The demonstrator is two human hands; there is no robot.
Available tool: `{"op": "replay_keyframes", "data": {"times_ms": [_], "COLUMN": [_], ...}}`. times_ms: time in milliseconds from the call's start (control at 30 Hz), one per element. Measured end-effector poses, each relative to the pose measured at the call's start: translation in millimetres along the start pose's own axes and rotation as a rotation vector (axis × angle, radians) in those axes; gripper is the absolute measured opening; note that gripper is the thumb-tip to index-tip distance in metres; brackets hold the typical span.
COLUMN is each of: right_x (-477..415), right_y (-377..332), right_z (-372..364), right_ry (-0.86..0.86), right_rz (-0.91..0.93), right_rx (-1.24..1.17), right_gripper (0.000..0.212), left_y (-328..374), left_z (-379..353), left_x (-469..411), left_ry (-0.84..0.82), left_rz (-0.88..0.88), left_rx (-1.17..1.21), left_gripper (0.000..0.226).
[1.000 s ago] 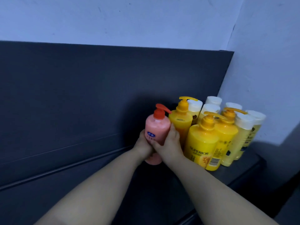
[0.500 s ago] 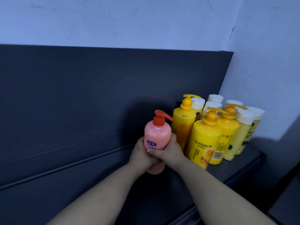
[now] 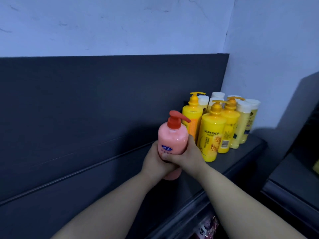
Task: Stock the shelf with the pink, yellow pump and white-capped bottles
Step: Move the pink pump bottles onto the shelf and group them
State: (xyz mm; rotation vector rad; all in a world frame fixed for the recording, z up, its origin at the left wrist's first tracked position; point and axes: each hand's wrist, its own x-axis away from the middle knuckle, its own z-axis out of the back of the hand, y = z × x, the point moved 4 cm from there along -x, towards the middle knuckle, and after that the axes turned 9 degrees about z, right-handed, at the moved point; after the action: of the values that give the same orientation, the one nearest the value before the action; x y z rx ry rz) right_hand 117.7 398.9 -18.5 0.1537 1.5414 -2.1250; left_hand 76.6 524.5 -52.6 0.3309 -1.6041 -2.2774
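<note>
Both hands grip the pink bottle [image 3: 172, 137] low on its body, the left hand [image 3: 155, 163] curled round its left side, the right hand [image 3: 186, 156] wrapped across its front; over the last second it has drawn away from the rear yellow pump bottle [image 3: 192, 118] toward the front edge of the shelf [image 3: 241, 157], upright, just left of the front yellow pump bottle [image 3: 213, 135]; whether its base touches the shelf cannot be told. The yellow and white-capped bottles [image 3: 244, 121] stand packed in the right rear corner; the pink one seems about to be set down beside them.
</note>
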Motion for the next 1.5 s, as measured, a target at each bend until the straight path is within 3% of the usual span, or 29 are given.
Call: {"op": "replay_keyframes", "data": {"times_ms": [400,533,733,1167,1500], "right_x": [42,70,112,185,262], "right_y": [-56,-58,-73,-136,-224], "right_z": [18,17,9,-96,-232], "right_ry": [-0.108,-0.218,-0.395,-0.638,-0.738], "right_rz": [0.121,0.090,0.103,0.183,0.200], "right_rx": [-0.134,-0.142,-0.179,-0.282,-0.300], "right_gripper": [0.085,0.095,0.085,0.084,0.083], "left_y": [41,37,13,-33,-90], "left_z": [23,25,24,124,267], "left_x": [82,126,181,286,371], "left_ry": [0.135,0.207,0.337,0.601,0.693], "left_rz": [-0.068,-0.026,0.105,0.176,0.187], "left_rx": [0.054,0.026,0.099,0.101,0.104], "left_gripper": [0.069,0.068,0.064,0.067,0.064]}}
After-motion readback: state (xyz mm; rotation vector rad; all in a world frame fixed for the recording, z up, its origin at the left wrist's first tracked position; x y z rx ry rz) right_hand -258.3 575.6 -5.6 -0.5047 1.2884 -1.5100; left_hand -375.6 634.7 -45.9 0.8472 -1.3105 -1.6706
